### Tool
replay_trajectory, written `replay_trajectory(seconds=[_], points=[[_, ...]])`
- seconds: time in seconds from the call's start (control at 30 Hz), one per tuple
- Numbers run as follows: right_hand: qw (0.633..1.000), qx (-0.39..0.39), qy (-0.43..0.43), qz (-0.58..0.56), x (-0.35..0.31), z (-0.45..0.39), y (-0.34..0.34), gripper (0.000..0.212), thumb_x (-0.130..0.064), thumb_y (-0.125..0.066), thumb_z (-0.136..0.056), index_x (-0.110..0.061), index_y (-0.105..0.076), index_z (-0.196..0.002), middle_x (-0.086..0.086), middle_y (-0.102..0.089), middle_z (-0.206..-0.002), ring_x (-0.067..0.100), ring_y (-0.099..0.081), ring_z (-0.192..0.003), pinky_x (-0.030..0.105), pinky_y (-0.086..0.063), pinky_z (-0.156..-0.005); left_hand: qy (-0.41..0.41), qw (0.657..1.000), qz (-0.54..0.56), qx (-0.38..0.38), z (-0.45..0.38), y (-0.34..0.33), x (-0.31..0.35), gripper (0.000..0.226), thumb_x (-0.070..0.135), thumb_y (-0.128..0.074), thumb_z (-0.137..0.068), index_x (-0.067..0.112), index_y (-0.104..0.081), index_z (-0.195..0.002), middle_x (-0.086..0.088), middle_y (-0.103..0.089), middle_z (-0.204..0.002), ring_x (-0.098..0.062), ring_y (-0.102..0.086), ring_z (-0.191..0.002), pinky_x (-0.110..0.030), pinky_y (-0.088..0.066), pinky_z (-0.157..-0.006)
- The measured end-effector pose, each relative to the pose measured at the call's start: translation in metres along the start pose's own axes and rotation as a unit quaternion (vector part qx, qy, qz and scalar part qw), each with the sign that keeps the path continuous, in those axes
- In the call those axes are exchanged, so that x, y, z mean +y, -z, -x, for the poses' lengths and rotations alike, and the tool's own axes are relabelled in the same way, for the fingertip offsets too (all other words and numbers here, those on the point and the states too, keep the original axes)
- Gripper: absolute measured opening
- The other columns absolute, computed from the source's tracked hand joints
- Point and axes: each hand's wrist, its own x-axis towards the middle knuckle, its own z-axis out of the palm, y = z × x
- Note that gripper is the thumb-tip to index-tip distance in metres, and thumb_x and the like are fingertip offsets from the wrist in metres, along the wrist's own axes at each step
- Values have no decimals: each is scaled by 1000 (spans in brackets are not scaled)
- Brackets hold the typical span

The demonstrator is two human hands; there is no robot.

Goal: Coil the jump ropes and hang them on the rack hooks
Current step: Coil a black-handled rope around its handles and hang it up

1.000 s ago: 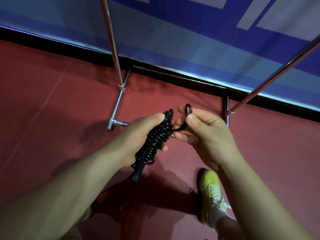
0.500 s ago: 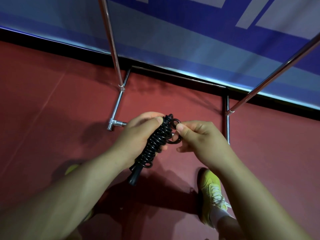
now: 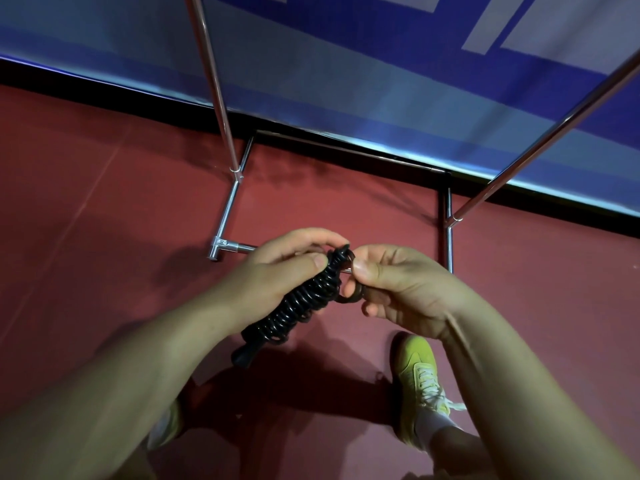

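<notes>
A black jump rope [image 3: 304, 303] is wound tightly around its handles into a slanted bundle, one handle end poking out at the bottom left. My left hand [image 3: 280, 275] grips the upper part of the bundle, thumb pressed on the coils. My right hand [image 3: 398, 289] pinches the loose end loop of the rope beside the bundle's top. The chrome rack [image 3: 225, 216] stands on the floor just beyond my hands, its two poles rising out of view. No hooks show.
A red floor [image 3: 86, 220] runs to a blue and white wall banner [image 3: 346, 81] behind the rack. My yellow-green shoe [image 3: 415, 379] stands below my right hand; the other shoe [image 3: 166, 427] peeks out under my left forearm.
My right hand has brought the rope's free loop down from above the bundle's top to its right side, close against the coils. The left hand keeps its grip.
</notes>
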Motion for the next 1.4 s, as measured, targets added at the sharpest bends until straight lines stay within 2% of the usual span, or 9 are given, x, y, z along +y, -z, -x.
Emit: replay_trajectory(seconds=[0.2, 0.33, 0.43, 0.67, 0.9, 1.0, 1.13, 1.3, 1.4], points=[[995, -74, 30, -59, 3, -8, 6, 57, -34, -86, -55, -14, -61, -102, 2, -65, -65, 0, -46, -38, 15, -41, -42, 13, 999, 52, -8, 0, 2, 2, 28, 24, -52, -77, 31, -72, -95, -10, -70, -76, -23, -64, -57, -29, -52, -50], [988, -145, 30, -54, 7, -11, 13, 58, -36, -87, -61, -13, -64, -109, 3, -66, -67, -1, -37, -37, 15, -39, -43, 29, 996, 69, -43, 1, 2, 2, 31, 24, -49, -79, 32, -73, -97, -17, -69, -78, -24, -63, -56, -28, -49, -49], [980, -182, 36, -67, 8, -11, 13, 64, -31, -82, -70, -4, -52, -120, 3, -67, -69, -1, -39, -37, 16, -40, -45, 46, 993, 89, -68, 2, 5, 2, 33, 25, -51, -77, 25, -70, -105, -23, -66, -82, -24, -62, -55, -27, -47, -46], [973, -196, 51, -106, 8, -11, 6, 64, -27, -75, -79, 5, -43, -124, 0, -64, -66, -2, -42, -38, 17, -42, -46, 57, 984, 127, -107, 0, 9, 2, 39, 33, -58, -68, 27, -70, -104, -26, -60, -82, -25, -61, -53, -27, -47, -46], [974, -129, 75, -173, 13, -14, -3, 36, -29, -78, -70, -8, -67, -98, 0, -60, -59, -2, -42, -37, 13, -41, -39, 26, 991, 108, -76, -3, 5, 0, 30, 30, -57, -71, 30, -70, -99, -15, -68, -83, -21, -60, -51, -26, -46, -43], [980, -50, 86, -172, 11, -16, -6, 50, -36, -83, -59, -9, -65, -97, 0, -63, -65, 0, -46, -42, 16, -48, -43, 14, 995, 95, -9, -7, 3, 0, 30, 27, -49, -76, 22, -63, -102, -12, -66, -75, -21, -57, -48, -26, -44, -42], [985, 14, 94, -147, 8, -14, -13, 27, -17, -79, -66, -10, -61, -85, 2, -65, -70, 5, -53, -49, 22, -55, -53, 13, 992, 109, 61, -9, 8, 0, 35, 30, -48, -75, 14, -61, -103, -11, -62, -68, -21, -58, -50, -28, -44, -44], [975, 101, 156, -119, 14, -21, -21, 6, -11, -71, -73, -13, -66, -71, 3, -61, -65, 4, -48, -46, 20, -49, -49, 25, 991, 124, 47, -11, 7, -1, 35, 27, -50, -74, 8, -61, -100, -11, -62, -69, -20, -59, -51, -26, -46, -46], [970, 114, 177, -121, 16, -23, -21, 11, -12, -71, -74, -18, -68, -65, 1, -63, -62, 5, -44, -45, 19, -46, -47, 32, 993, 112, 18, -8, 4, -3, 34, 23, -52, -73, 4, -59, -99, -9, -64, -67, -19, -61, -53, -26, -48, -49]])
